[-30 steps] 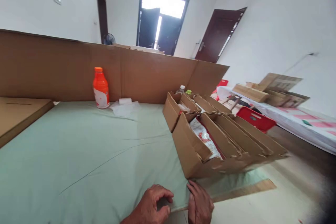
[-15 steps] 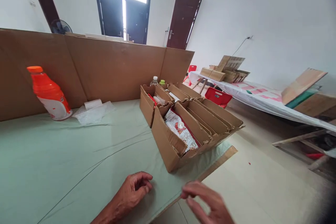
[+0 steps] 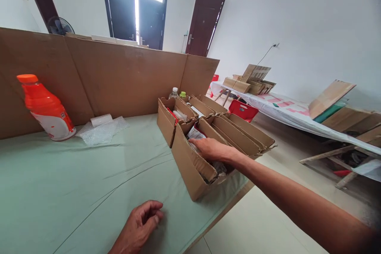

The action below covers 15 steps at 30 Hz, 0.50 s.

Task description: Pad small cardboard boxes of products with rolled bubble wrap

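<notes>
My right hand (image 3: 208, 149) reaches down into the front cardboard box (image 3: 190, 174), over a white printed packet (image 3: 197, 133) with a dark red edge. Its fingertips are hidden among the contents, so I cannot tell whether they grip anything. Clear plastic wrapping (image 3: 219, 166) shows below the wrist inside that box. Low in the view, my left hand (image 3: 143, 220) hovers at or rests on the green tablecloth (image 3: 119, 174), fingers loosely curled, thumb apart, holding nothing.
An orange bottle (image 3: 47, 107) stands at the left beside bubble wrap (image 3: 102, 131). Behind runs a cardboard screen (image 3: 127, 75). More open cardboard boxes (image 3: 166, 121) adjoin the front one, with bottles (image 3: 182, 95) behind them. The table edge (image 3: 220, 216) drops off at right.
My right hand has moved from near the table edge up and forward into the front box, covering most of the packet. My left hand has shifted slightly left in view, still loosely curled.
</notes>
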{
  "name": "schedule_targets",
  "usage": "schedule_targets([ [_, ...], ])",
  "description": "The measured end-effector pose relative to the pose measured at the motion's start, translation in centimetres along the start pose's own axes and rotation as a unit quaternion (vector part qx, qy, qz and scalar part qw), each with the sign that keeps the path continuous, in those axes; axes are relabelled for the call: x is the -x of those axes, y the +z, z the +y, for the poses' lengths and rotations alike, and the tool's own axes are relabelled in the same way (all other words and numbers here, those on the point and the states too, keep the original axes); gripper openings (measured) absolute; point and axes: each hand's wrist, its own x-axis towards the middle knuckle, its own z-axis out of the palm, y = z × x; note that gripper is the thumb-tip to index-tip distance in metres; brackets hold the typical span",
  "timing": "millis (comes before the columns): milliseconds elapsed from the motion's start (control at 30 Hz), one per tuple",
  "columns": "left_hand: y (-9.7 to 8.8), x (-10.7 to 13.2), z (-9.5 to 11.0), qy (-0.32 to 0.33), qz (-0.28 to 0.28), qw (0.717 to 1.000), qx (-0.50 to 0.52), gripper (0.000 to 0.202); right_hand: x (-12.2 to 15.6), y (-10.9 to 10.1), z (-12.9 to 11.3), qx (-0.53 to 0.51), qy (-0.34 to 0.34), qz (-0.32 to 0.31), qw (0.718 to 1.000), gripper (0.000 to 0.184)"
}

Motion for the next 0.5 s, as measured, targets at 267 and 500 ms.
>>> schedule_targets([
  [267, 1.2, 2.2, 8.8, 0.101, 0.12, 0.986, 0.064, 0.051, 7.7, -4.5, -0.4, -0.155, -0.006, 0.291, 0.944, 0.051],
  [500, 4.2, 2.2, 12.3, -0.029, 0.093, 0.942, 0.322, 0.061, 9.9, -4.4, -3.6, -0.344, -0.237, 0.193, 0.888, 0.05],
])
